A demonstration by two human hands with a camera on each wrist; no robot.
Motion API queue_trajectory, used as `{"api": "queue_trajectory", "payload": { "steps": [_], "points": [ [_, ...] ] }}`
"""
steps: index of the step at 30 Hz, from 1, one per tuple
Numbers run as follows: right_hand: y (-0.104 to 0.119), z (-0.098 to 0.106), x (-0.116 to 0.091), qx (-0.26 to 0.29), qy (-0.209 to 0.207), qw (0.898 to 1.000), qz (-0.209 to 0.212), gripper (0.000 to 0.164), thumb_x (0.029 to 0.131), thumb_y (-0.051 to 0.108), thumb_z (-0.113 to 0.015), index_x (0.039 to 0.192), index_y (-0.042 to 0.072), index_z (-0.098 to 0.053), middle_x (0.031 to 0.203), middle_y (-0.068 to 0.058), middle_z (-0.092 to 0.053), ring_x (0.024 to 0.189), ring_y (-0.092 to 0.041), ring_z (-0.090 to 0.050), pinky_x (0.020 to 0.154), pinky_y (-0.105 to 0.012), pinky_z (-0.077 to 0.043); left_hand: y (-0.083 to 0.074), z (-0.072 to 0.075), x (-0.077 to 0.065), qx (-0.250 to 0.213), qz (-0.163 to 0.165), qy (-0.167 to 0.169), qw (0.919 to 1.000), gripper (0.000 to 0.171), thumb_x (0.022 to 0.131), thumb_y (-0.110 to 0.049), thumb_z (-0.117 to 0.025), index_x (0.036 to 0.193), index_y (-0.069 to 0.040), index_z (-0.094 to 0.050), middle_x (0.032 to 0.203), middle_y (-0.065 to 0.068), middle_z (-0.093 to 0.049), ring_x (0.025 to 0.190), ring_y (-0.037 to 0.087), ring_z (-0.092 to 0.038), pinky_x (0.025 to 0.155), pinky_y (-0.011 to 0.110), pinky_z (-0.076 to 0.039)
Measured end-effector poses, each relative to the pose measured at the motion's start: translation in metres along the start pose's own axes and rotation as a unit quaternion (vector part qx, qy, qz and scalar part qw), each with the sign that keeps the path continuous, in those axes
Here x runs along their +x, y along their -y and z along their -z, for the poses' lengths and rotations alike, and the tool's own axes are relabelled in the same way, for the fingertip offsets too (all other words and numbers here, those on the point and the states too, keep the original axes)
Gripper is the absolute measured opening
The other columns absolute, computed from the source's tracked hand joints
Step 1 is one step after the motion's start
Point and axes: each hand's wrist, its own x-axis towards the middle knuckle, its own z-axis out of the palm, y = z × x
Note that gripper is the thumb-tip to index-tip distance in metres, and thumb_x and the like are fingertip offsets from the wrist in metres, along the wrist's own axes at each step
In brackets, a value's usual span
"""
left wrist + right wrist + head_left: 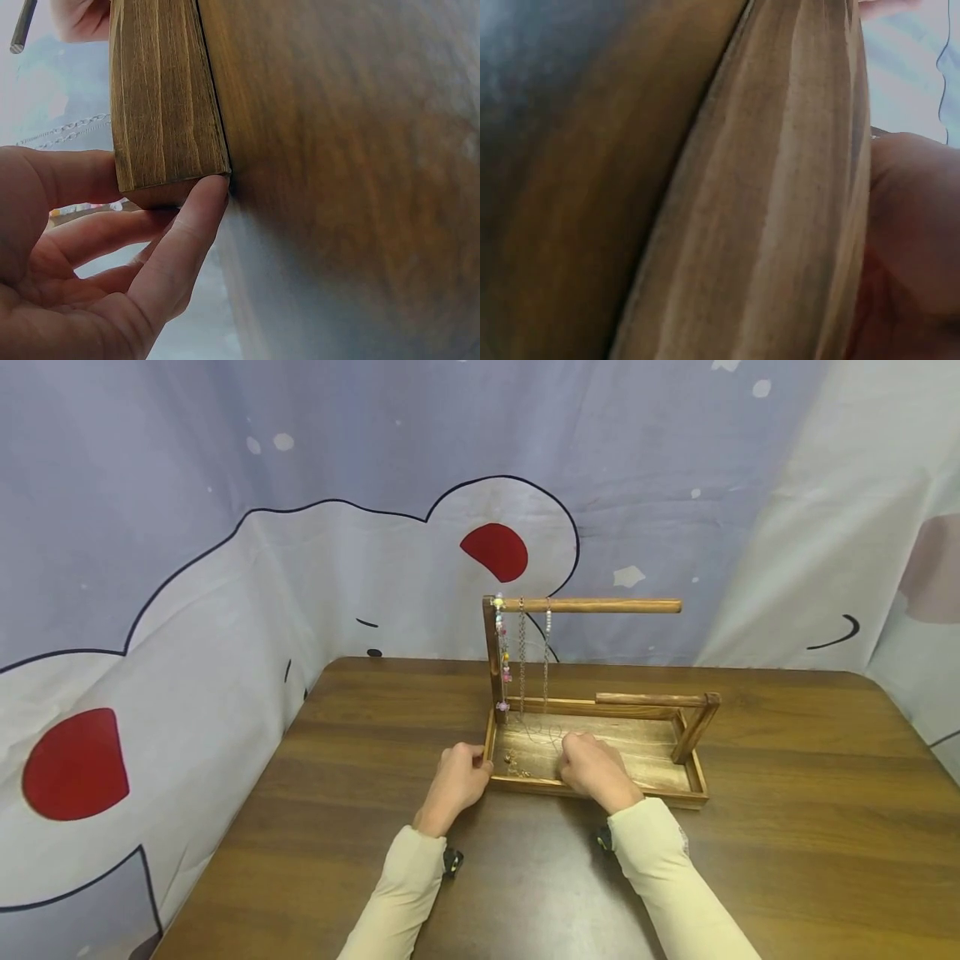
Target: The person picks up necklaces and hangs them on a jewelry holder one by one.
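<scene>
- We find the left hand point(457, 777) gripping the near corner of the wooden tray point(660, 793), thumb and fingers curled about it.
- We place the right hand point(596, 766) over the tray's near wall, knuckles uppermost; its fingertips are hidden, so we cannot tell whether it grips anything.
- The tray sits on the bench point(360, 827), between the hands and running out past the right one.
- Beyond the left hand, from the upper rod point(615, 606), hang a beaded strand point(506, 672), a plain chain point(522, 660) and a pearl-beaded chain point(547, 622).
- Fine chain trails onto the tray floor just beside the right hand. We judge snagging the chief hazard: lifting that hand carelessly could tangle the chains or drag them towards the rod's uncapped end.
- Small gold pieces point(512, 764) lie between the hands, nearer the left. A sweep of the right hand inward could scatter or bury them under chain.
- Should the left hand let go, a sharp pull on a chain could, in our judgement, shift the tray.
</scene>
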Motion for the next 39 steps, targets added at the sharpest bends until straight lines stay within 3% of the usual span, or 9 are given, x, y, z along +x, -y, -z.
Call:
{"api": "queue_trajectory", "payload": {
  "steps": [4, 10, 13, 21, 27, 33, 39],
  "points": [
    [0.002, 0.002, -0.002, -0.008, 0.002, 1.000, -0.017, 0.011, 0.070, 0.004, -0.054, 0.064, 0.012, -0.050, 0.066, -0.007, -0.051, 0.056, -0.022, -0.046, 0.050, -0.036, -0.038, 0.000, 0.001, -0.001, 0.001, 0.000, 0.000, 1.0000, 0.021, 0.084, -0.008, -0.055, 0.098, 0.001, -0.068, 0.066, 0.003, -0.056, 0.054, 0.011, -0.046, 0.048, 0.024, -0.038],
    [0.006, 0.003, -0.004, -0.048, -0.013, 0.998, -0.049, 0.012, 0.069, 0.006, -0.061, 0.064, 0.013, -0.053, 0.074, -0.009, -0.061, 0.057, -0.024, -0.051, 0.053, -0.044, -0.041, -0.002, 0.001, -0.002, 0.006, -0.016, -0.002, 0.9999, 0.013, 0.081, -0.005, -0.052, 0.077, -0.004, -0.064, 0.057, 0.000, -0.047, 0.048, 0.009, -0.040, 0.044, 0.023, -0.032],
    [0.006, 0.004, -0.004, -0.055, 0.000, 0.997, -0.051, 0.010, 0.071, 0.007, -0.062, 0.067, 0.012, -0.055, 0.076, -0.009, -0.062, 0.058, -0.024, -0.051, 0.053, -0.045, -0.042, -0.003, 0.000, -0.003, 0.005, -0.018, -0.001, 0.9998, 0.014, 0.079, -0.003, -0.051, 0.071, -0.006, -0.061, 0.054, -0.002, -0.044, 0.045, 0.008, -0.037, 0.042, 0.022, -0.030],
    [0.001, 0.012, -0.005, -0.053, 0.035, 0.998, -0.016, 0.009, 0.079, 0.016, -0.060, 0.074, 0.011, -0.055, 0.076, -0.009, -0.057, 0.061, -0.022, -0.049, 0.054, -0.041, -0.042, -0.003, 0.000, -0.002, 0.005, -0.012, -0.003, 0.9999, 0.013, 0.078, -0.002, -0.051, 0.072, -0.006, -0.062, 0.055, -0.001, -0.045, 0.045, 0.008, -0.037, 0.042, 0.022, -0.030],
    [0.001, 0.014, -0.003, -0.044, 0.054, 0.997, -0.031, 0.007, 0.078, 0.016, -0.059, 0.077, 0.009, -0.057, 0.082, -0.012, -0.059, 0.067, -0.022, -0.052, 0.060, -0.042, -0.044, -0.002, 0.001, -0.001, -0.003, -0.012, -0.001, 0.9999, 0.021, 0.079, -0.002, -0.052, 0.092, 0.002, -0.068, 0.061, 0.002, -0.050, 0.046, 0.008, -0.039, 0.042, 0.021, -0.032],
    [0.001, 0.013, -0.003, -0.017, 0.052, 0.997, -0.063, 0.009, 0.076, 0.013, -0.058, 0.082, 0.006, -0.057, 0.080, -0.011, -0.055, 0.066, -0.024, -0.050, 0.058, -0.039, -0.043, -0.002, 0.002, -0.001, 0.011, -0.016, -0.010, 0.9998, 0.012, 0.078, -0.003, -0.053, 0.076, -0.006, -0.065, 0.058, -0.001, -0.049, 0.049, 0.009, -0.041, 0.044, 0.023, -0.033],
    [-0.001, 0.009, -0.001, -0.008, 0.045, 0.995, -0.086, 0.006, 0.075, 0.014, -0.057, 0.076, 0.008, -0.056, 0.074, -0.009, -0.052, 0.061, -0.024, -0.049, 0.051, -0.036, -0.039, -0.003, 0.000, -0.001, 0.016, -0.019, -0.010, 0.9996, 0.014, 0.077, -0.002, -0.052, 0.066, -0.007, -0.059, 0.053, -0.003, -0.044, 0.046, 0.008, -0.038, 0.042, 0.022, -0.031]
  ]
}}
